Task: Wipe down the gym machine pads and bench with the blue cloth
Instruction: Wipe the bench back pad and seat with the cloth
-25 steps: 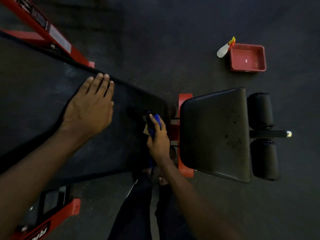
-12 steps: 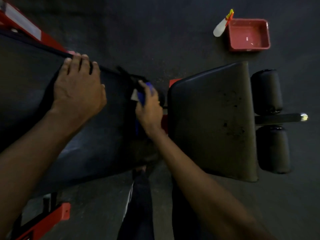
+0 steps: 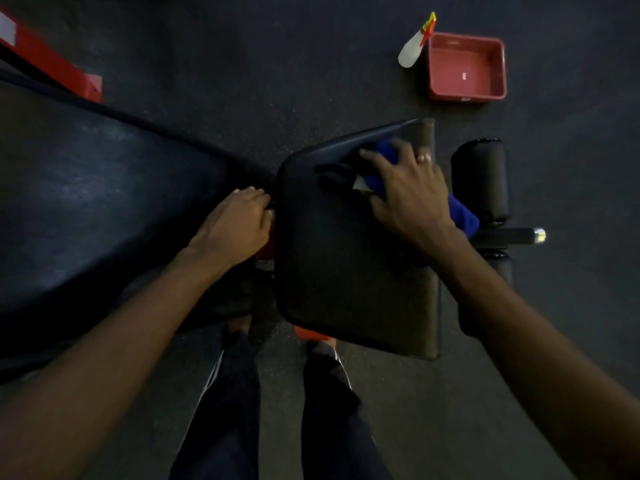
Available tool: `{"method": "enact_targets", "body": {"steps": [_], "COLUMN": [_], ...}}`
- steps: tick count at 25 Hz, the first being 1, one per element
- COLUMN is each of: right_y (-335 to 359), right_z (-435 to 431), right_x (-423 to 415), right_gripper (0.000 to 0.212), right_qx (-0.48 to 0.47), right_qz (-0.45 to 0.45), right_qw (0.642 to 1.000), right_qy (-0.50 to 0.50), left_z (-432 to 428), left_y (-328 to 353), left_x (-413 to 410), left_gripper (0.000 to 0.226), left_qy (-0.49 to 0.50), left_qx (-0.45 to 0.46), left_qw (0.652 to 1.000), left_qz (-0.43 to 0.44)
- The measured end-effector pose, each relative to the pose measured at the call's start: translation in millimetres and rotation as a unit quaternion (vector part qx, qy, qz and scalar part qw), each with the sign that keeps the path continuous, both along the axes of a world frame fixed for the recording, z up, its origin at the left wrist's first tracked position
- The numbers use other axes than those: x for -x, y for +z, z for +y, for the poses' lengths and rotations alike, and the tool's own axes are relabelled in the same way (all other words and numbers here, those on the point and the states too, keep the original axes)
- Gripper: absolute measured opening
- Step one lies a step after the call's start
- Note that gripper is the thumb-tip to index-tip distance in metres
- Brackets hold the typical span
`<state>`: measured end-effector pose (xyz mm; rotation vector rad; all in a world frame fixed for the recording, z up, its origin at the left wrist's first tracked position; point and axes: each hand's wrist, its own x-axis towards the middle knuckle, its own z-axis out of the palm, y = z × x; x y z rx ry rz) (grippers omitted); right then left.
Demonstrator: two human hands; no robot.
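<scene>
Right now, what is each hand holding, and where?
Right hand presses the blue cloth, at its middle, onto the seat pad. Left hand curls over the back pad at its end edge.

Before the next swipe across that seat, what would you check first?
1. Blue cloth under the right hand, on the seat pad: ok.
2. Cloth lying flat: not ok; it is bunched, with one end hanging past the pad's edge by the roller pad.
3. Left hand braced at the end of the backrest pad: cannot tell what it grips.
4. Spray bottle and red tub on the floor, away from the seat: ok.
</scene>
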<state>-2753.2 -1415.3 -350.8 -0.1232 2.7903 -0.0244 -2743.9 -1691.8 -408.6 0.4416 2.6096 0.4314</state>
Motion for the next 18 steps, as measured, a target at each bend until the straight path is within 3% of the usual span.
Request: {"method": "enact_targets", "body": {"steps": [4, 7, 9, 12, 16, 18], "right_y": [-38, -51, -56, -65, -60, -63], "right_z": [28, 9, 6, 12, 0, -15], "right_x": [-93, -180, -180, -94, 34, 56], "right_gripper": [0.085, 0.080, 0.079, 0.080, 0.055, 0.054], "right_qx": [-0.026, 0.018, 0.022, 0.025, 0.022, 0.030], "right_qz": [0.009, -0.024, -0.033, 0.033, 0.106, 0.114], "right_qw": [0.999, 0.975, 0.961, 0.979, 0.994, 0.992], "right_qy": [0.047, 0.221, 0.275, 0.200, 0.022, -0.046], "left_z": [-5, 3, 12, 21, 21, 20], "left_y": [-12, -7, -8, -13, -16, -16], "left_x": [-1, -14, -24, -31, -31, -30], "left_gripper": [0.038, 0.035, 0.036, 0.041, 0.044, 0.047], "left_qy": [0.029, 0.091, 0.117, 0.131, 0.133, 0.159], "left_qx": [0.023, -0.017, -0.026, -0.025, -0.026, -0.043], "left_qw": [0.998, 0.989, 0.979, 0.970, 0.965, 0.957], "left_qz": [-0.045, -0.113, -0.163, -0.205, -0.226, -0.239]}}
